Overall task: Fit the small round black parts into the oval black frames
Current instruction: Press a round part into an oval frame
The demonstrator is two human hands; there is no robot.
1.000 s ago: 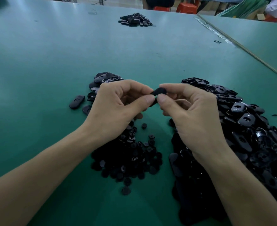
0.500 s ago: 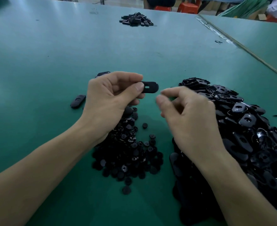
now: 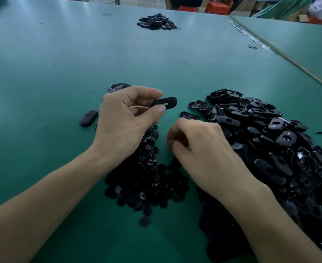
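Observation:
My left hand pinches one oval black frame between thumb and forefinger and holds it up above the table, slot showing. My right hand is down at the top edge of the pile of small round black parts. Its thumb and forefinger are curled together over the spot where a loose round part lay, and the fingertips hide that part. A big heap of oval black frames lies to the right, partly under my right forearm.
One oval piece lies alone to the left of my left hand. A few more oval pieces show behind that hand. Another small black pile sits far back on the green table. A table seam runs diagonally at the right.
My hands came apart. The left kept the oval frame and lifted it slightly. The right let go of it and dropped to the edge of the round-part pile, fingers curling together.

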